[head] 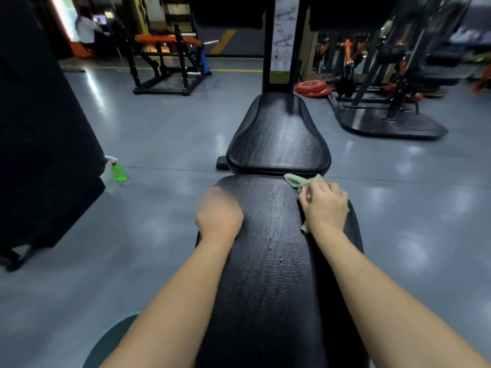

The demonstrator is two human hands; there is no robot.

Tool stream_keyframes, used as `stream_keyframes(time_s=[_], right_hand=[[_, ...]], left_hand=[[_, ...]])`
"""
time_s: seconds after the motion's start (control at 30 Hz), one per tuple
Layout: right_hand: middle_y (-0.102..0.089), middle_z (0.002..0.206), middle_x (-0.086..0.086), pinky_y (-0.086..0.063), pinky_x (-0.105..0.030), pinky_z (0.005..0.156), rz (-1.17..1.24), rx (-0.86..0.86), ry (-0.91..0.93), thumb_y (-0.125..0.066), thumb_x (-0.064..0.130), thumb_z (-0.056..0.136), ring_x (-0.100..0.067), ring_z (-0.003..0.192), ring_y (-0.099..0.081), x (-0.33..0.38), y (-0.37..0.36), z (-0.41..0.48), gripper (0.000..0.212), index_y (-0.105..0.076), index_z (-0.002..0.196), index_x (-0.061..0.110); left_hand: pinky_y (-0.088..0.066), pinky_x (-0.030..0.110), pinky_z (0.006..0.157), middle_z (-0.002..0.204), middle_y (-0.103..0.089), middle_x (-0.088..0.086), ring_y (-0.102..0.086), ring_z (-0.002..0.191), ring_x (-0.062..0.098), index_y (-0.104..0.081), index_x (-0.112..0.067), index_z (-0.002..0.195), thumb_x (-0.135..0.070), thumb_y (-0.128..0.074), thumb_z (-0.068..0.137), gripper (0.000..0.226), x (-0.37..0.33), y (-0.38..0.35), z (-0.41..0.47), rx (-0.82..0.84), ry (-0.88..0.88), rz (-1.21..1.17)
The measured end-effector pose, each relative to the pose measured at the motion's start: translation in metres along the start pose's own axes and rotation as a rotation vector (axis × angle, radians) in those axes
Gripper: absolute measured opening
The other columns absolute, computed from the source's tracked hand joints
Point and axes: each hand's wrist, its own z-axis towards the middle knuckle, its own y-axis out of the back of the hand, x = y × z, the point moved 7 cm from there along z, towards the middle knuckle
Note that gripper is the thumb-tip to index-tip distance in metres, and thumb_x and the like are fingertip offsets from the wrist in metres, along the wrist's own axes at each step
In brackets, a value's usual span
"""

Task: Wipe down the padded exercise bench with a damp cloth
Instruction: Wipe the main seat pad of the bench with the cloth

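A long black padded bench (271, 261) runs away from me down the middle of the view, with a separate black seat pad (279, 136) beyond a gap. My right hand (325, 205) presses a pale green cloth (295, 180) onto the right far corner of the long pad; the cloth sticks out past the fingers and below the palm. My left hand (219, 215) rests on the pad's left edge, and its fingers are blurred. The pad's leather looks cracked and shiny.
A green spray bottle (118, 171) stands on the grey floor to the left, beside a large black padded block (45, 134). An upright post with an instruction sticker (283, 38) rises behind the seat. Red weight plates (312, 88) and racks (385, 75) stand at the right rear.
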Motion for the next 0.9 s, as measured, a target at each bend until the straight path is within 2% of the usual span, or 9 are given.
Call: stream_keyframes(time_s=[0.07, 0.13, 0.23, 0.33, 0.5, 0.6, 0.73, 0.8, 0.9], right_hand=[[-0.071, 0.092, -0.007, -0.044, -0.043, 0.081, -0.009, 0.094, 0.009, -0.056, 0.036, 0.095, -0.033, 0.094, -0.060, -0.004, 0.005, -0.010, 0.025, -0.065, 0.098, 0.014], [-0.067, 0.120, -0.009, -0.041, -0.049, 0.095, 0.001, 0.258, 0.004, -0.056, 0.039, 0.099, -0.035, 0.116, -0.055, -0.001, 0.006, -0.019, 0.032, -0.062, 0.118, 0.014], [-0.041, 0.155, -0.004, -0.029, -0.050, 0.112, 0.001, 0.467, 0.044, -0.045, 0.046, 0.102, -0.033, 0.140, -0.036, 0.001, 0.011, -0.029, 0.048, -0.048, 0.141, 0.018], [-0.023, 0.167, -0.003, -0.025, -0.049, 0.117, -0.048, 0.592, 0.117, -0.045, 0.044, 0.101, -0.031, 0.146, -0.029, -0.002, 0.007, -0.029, 0.055, -0.039, 0.150, 0.019], [-0.040, 0.159, -0.004, -0.037, -0.051, 0.106, 0.061, 0.484, 0.160, -0.056, 0.028, 0.098, -0.035, 0.133, -0.044, 0.002, 0.007, -0.023, 0.038, -0.057, 0.134, 0.014], [-0.049, 0.148, -0.002, -0.035, -0.050, 0.106, 0.095, 0.440, 0.147, -0.054, 0.034, 0.101, -0.036, 0.127, -0.044, 0.001, 0.004, -0.016, 0.040, -0.054, 0.139, 0.020], [-0.054, 0.131, -0.008, -0.037, -0.050, 0.098, 0.060, 0.399, 0.147, -0.051, 0.042, 0.102, -0.038, 0.116, -0.046, 0.000, -0.008, -0.003, 0.038, -0.058, 0.132, 0.019], [-0.055, 0.123, -0.011, -0.040, -0.050, 0.090, 0.035, 0.322, 0.140, -0.052, 0.045, 0.101, -0.039, 0.108, -0.048, 0.002, -0.013, 0.005, 0.038, -0.061, 0.123, 0.016], [-0.058, 0.105, -0.012, -0.042, -0.048, 0.079, 0.027, 0.137, 0.194, -0.057, 0.045, 0.099, -0.037, 0.095, -0.050, 0.023, -0.016, 0.019, 0.034, -0.064, 0.108, 0.013]], left_hand=[[-0.052, 0.034, 0.056, 0.110, -0.064, 0.025, -0.069, 0.072, 0.034, -0.051, 0.009, 0.123, -0.035, -0.009, 0.092, 0.068, 0.002, 0.003, 0.007, 0.019, -0.071, 0.171], [-0.058, 0.039, 0.068, 0.122, -0.062, 0.024, -0.069, 0.088, 0.034, -0.040, 0.010, 0.136, -0.039, -0.012, 0.102, 0.066, 0.005, 0.012, 0.006, 0.046, -0.165, 0.325], [-0.045, 0.034, 0.069, 0.131, -0.061, 0.017, -0.069, 0.101, 0.033, -0.019, 0.001, 0.157, -0.051, -0.023, 0.107, 0.072, 0.017, 0.024, -0.010, 0.050, -0.278, 0.371], [-0.044, 0.040, 0.078, 0.140, -0.055, 0.012, -0.064, 0.111, 0.036, -0.010, -0.015, 0.162, -0.060, -0.023, 0.104, 0.075, 0.047, 0.029, -0.039, 0.126, -0.298, 0.332], [-0.049, 0.045, 0.085, 0.142, -0.048, 0.009, -0.058, 0.117, 0.034, -0.014, -0.020, 0.162, -0.062, -0.026, 0.103, 0.073, 0.063, 0.035, -0.069, 0.133, -0.389, 0.256], [-0.050, 0.045, 0.082, 0.139, -0.041, 0.012, -0.049, 0.121, 0.032, -0.016, -0.020, 0.162, -0.060, -0.029, 0.103, 0.073, 0.044, 0.026, -0.071, 0.103, -0.409, 0.190], [-0.053, 0.043, 0.067, 0.125, -0.045, 0.013, -0.046, 0.105, 0.033, -0.042, -0.013, 0.149, -0.057, -0.037, 0.099, 0.066, 0.025, 0.017, -0.053, -0.043, -0.430, 0.125], [-0.053, 0.045, 0.067, 0.117, -0.047, 0.013, -0.045, 0.098, 0.033, -0.052, -0.012, 0.136, -0.056, -0.039, 0.095, 0.062, 0.025, 0.013, -0.044, -0.113, -0.423, 0.069], [-0.052, 0.044, 0.071, 0.117, -0.047, 0.012, -0.044, 0.096, 0.033, -0.055, -0.015, 0.134, -0.054, -0.042, 0.092, 0.059, 0.030, 0.007, -0.041, -0.180, -0.386, 0.011]])
